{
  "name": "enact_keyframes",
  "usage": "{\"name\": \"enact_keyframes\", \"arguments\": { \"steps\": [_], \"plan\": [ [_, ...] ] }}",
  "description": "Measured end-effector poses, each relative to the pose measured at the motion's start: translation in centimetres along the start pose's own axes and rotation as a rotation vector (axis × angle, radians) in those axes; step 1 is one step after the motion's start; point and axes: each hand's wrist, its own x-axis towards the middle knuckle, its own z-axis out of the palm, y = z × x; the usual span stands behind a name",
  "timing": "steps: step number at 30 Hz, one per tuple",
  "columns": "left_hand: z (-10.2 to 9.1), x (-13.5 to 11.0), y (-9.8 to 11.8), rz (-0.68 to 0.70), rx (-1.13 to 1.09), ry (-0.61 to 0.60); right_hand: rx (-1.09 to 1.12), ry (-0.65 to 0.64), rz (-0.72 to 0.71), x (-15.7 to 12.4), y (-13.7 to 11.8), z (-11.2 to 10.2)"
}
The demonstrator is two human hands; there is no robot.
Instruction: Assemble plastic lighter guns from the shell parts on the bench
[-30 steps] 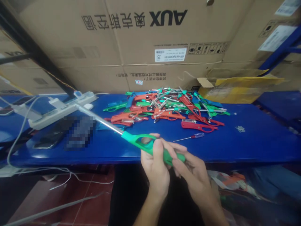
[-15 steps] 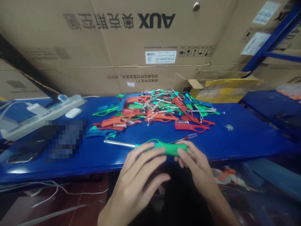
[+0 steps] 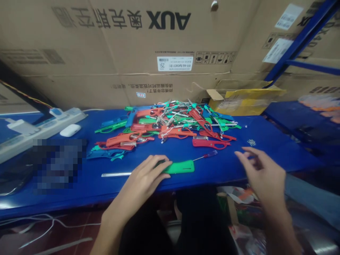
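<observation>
A green stick lighter [image 3: 183,167] with a long metal tube lies level at the table's near edge. My left hand [image 3: 148,173] is closed over its middle, covering the trigger area. Off to the right, my right hand [image 3: 261,168] hovers with thumb and forefinger a little apart and nothing visible in it. Just beyond those fingers is a small pile of pale screws [image 3: 251,142]. Behind the lighter rests a screwdriver [image 3: 209,154] with a clear reddish-purple handle.
A heap of red, orange, green and blue lighter parts [image 3: 175,132] covers the blue table's [image 3: 278,141] back middle. A yellow-taped carton [image 3: 241,101] stands behind on the right. At left are a power strip [image 3: 66,118], a white earphone case [image 3: 70,130] and a blurred-out item.
My right hand has let go of the lighter and moved right, near the screws. The lighter in my left hand has come down and left. The view has shifted slightly.
</observation>
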Motion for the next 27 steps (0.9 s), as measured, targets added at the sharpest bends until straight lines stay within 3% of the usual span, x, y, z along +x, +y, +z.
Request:
{"name": "enact_keyframes", "arguments": {
  "steps": [3, 7, 18, 27],
  "plan": [
    [-0.1, -0.3, -0.9, 0.003, 0.054, 0.023, -0.334, 0.022, 0.036, 2.5, 4.6, -1.1],
    [0.2, -0.7, -1.6, 0.051, 0.063, 0.078, -0.410, -0.061, 0.156, 4.7, 7.6, -1.1],
    [0.4, -1.0, -1.1, -0.061, 0.020, 0.015, -0.478, -0.035, -0.031, 5.6, 8.9, 0.4],
    [0.3, -0.7, -0.7, -0.083, -0.007, 0.027, -0.520, -0.158, -0.122, 6.3, 9.5, 0.4]
  ]
}}
